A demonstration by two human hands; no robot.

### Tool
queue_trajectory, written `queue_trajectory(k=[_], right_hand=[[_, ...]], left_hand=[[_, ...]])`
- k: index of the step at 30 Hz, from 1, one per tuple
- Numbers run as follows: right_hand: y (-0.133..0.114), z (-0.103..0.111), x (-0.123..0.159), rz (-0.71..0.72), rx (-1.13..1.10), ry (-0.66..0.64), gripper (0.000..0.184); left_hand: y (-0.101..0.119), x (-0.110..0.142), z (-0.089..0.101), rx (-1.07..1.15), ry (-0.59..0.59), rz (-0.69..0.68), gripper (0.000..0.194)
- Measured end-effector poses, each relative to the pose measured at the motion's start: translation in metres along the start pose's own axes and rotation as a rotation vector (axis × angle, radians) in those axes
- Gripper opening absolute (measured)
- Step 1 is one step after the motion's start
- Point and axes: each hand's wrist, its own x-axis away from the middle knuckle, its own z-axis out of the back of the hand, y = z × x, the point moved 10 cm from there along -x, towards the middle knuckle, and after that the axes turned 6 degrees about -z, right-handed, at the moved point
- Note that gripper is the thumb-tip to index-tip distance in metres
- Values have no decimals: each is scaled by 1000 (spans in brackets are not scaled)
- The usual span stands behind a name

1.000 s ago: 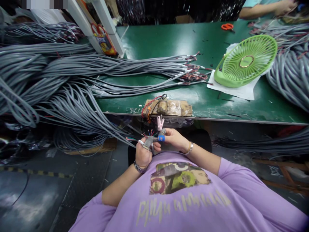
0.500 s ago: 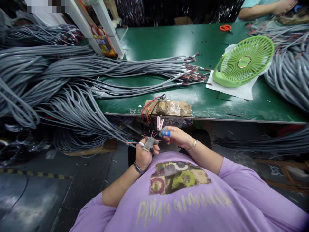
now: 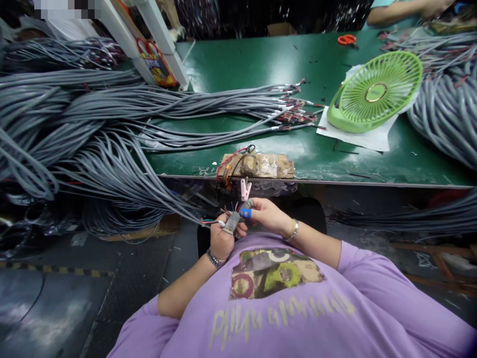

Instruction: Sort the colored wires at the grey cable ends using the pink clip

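Observation:
My left hand (image 3: pixel 222 242) is closed around the stripped end of a grey cable, below the table's front edge. Its thumb wears a grey cover. Thin coloured wires (image 3: pixel 233 207) fan out above that thumb, and more coloured strands with a white wrap (image 3: pixel 221 223) show on its left side. My right hand (image 3: pixel 269 217) is pinched, its fingertips touching the fanned wires. A blue band circles its thumb, and a grey cover sits on a finger. Whatever lies between these fingertips is hidden. Just above them a pink clothespin (image 3: pixel 245 190) hangs at the table edge.
A wooden block (image 3: pixel 276 166) with red and black leads sits on the table's front edge. Grey cable bundles (image 3: pixel 179 107) cover the left. A green fan (image 3: pixel 376 92) stands at right, with orange-handled scissors (image 3: pixel 346 39) behind. A co-worker's arm (image 3: pixel 395 14) shows at the far right.
My right hand has moved left and slightly down, from beside the wires to touching them. My left hand stays nearly in place, holding the cable end.

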Motion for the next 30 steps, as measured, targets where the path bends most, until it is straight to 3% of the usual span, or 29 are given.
queue_trajectory(k=[12,16,23,27,30], right_hand=[[5,-1,1,-47,-64,-39,38],[7,1,0,-110,-90,-33,41],[4,0,-8,-35,-137,-13,40],[11,-3,-9,-94,-210,-27,40],[17,-10,-7,-167,-257,-78,41]], left_hand=[[-4,0,2,78,-1,10,34],[-3,1,-1,73,-41,7,34],[-6,1,-7,72,-104,4,34],[-6,1,-9,112,-132,16,33],[-9,4,-19,122,-249,57,35]])
